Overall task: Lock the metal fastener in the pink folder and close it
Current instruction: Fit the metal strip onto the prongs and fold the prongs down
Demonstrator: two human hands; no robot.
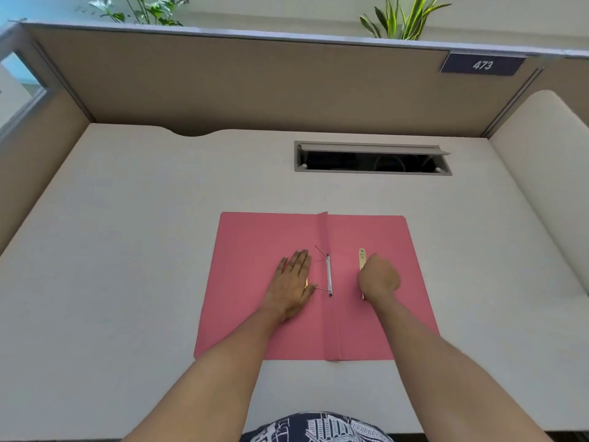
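Observation:
The pink folder (261,231) lies open flat on the white desk, spine running away from me. Beside the spine sits the metal fastener (329,275), a pale strip with two thin prongs sticking out to the left. My left hand (291,283) rests flat on the left flap, fingers together, its thumb touching the nearer prong. A gold metal bar (362,257) lies on the right flap. My right hand (379,277) is curled over the bar's near part, fingers closed around it; only the bar's far end and a tip below the hand show.
A grey cable slot (373,158) with its lid raised is cut into the desk (127,250) behind the folder. Beige partition walls (255,84) enclose the desk at back and sides, with a sign reading 473 (483,64). Plants stand above the partition.

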